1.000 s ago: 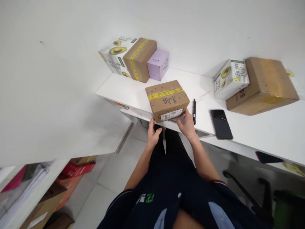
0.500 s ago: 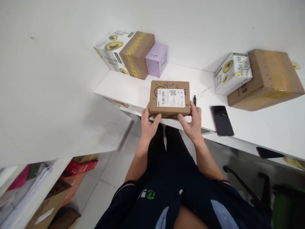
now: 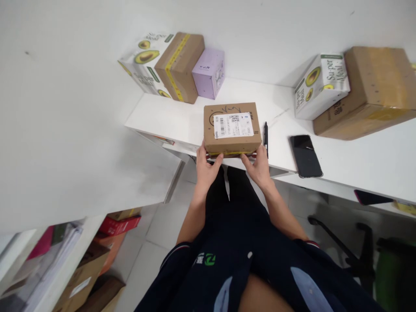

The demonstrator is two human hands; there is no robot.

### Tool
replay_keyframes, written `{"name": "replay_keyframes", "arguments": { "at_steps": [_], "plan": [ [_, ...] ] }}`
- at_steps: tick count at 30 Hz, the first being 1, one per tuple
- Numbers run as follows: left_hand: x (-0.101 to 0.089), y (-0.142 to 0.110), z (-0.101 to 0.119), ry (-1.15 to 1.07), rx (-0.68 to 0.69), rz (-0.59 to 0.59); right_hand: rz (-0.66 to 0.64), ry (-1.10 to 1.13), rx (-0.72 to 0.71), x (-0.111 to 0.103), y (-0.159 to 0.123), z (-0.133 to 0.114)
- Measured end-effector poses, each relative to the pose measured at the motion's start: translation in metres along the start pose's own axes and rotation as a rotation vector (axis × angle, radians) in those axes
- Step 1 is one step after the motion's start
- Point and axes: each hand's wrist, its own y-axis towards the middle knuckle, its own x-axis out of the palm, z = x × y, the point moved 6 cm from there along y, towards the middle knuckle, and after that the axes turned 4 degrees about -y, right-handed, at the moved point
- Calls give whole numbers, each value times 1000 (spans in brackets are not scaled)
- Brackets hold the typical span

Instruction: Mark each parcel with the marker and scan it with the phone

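Note:
A brown cardboard box [image 3: 230, 144] with a white shipping label [image 3: 233, 125] and black marker writing on top is at the desk's front edge. My left hand [image 3: 207, 168] grips its near left corner, the thumb on the front face. At the near right corner my right hand [image 3: 258, 168] holds it in the same manner. Yellow tape runs along the lower front of the box. Most of my fingers are hidden behind its sides. Just right of the box, a black marker pen [image 3: 265, 138] lies on the desk.
Behind, on the white desk [image 3: 260, 93], stand an avocado-print box [image 3: 144, 60], a yellow-taped carton [image 3: 182, 69] and a purple box [image 3: 209, 73]. To the right are a phone [image 3: 306, 156], another avocado-print box [image 3: 320, 89] and a large carton [image 3: 373, 93]. A shelf [image 3: 68, 255] stands lower left.
The box has tipped slightly, showing more of its taped front face, and both hands have shifted with it. More of the pen is uncovered. The camera view has shifted a little.

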Motion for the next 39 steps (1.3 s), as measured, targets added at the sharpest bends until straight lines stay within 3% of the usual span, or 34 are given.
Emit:
{"name": "replay_keyframes", "arguments": {
  "at_steps": [4,9,12,17,22,27,29,31,35,37,39],
  "plan": [
    [-4,1,5,-34,-3,9,26,8,-13,-7,-1,-6],
    [-18,4,36,-11,31,63,166,-51,-147,-35,4,-38],
    [-19,7,49,25,74,55,206,-81,-176,-43,8,-44],
    [-7,11,59,180,230,30,179,-27,-116,-35,14,-31],
    [1,14,54,333,213,19,153,-10,-87,-37,23,-20],
    [2,17,53,363,223,25,231,-189,14,-55,46,21],
    [3,17,56,384,272,50,155,-331,95,-51,56,38],
    [7,16,61,414,341,74,-8,-464,193,-40,62,49],
    [17,11,72,489,470,86,-237,-618,288,-26,63,48],
    [20,8,76,527,496,93,-219,-559,286,-29,64,47],
    [23,6,78,554,505,99,-95,-329,289,-41,67,50]
  ]
}}
